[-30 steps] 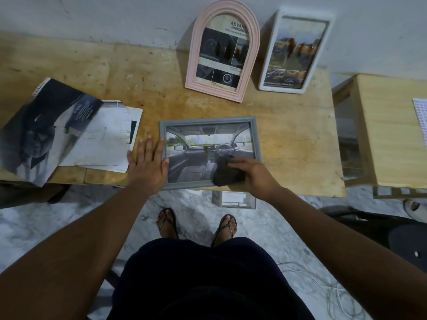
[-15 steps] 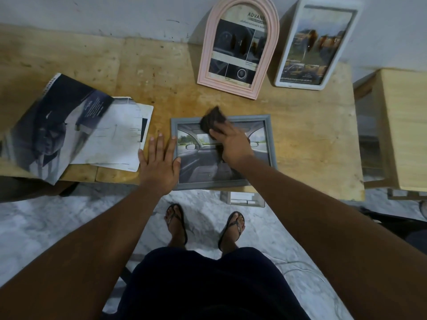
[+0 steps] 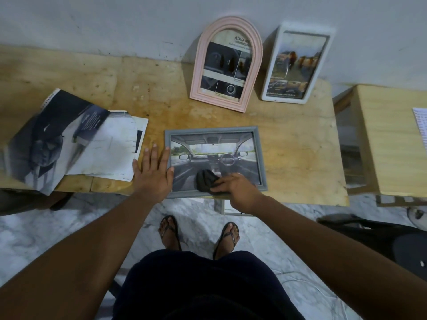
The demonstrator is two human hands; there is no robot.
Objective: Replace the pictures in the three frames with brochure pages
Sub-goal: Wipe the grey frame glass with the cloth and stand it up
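A grey frame (image 3: 215,131) lies flat at the table's front edge, holding a car-interior brochure page. My left hand (image 3: 153,174) rests flat, fingers apart, against the frame's left side. My right hand (image 3: 233,188) presses a dark cloth (image 3: 205,181) on the glass near the frame's lower edge. A pink arched frame (image 3: 227,63) and a white frame (image 3: 297,64) lean on the wall behind, each with a brochure page inside. The open brochure (image 3: 50,139) and loose pages (image 3: 115,148) lie to the left.
The wooden table (image 3: 300,146) ends just right of the frames. A second wooden stand (image 3: 388,144) with a sheet of paper (image 3: 421,125) is at the right. My feet in sandals stand on a marble floor (image 3: 46,229) below; cables lie at lower right.
My right hand with the cloth swept from the frame's lower part up to its top edge and has come back down to the lower edge. My left hand stayed at the frame's left side.
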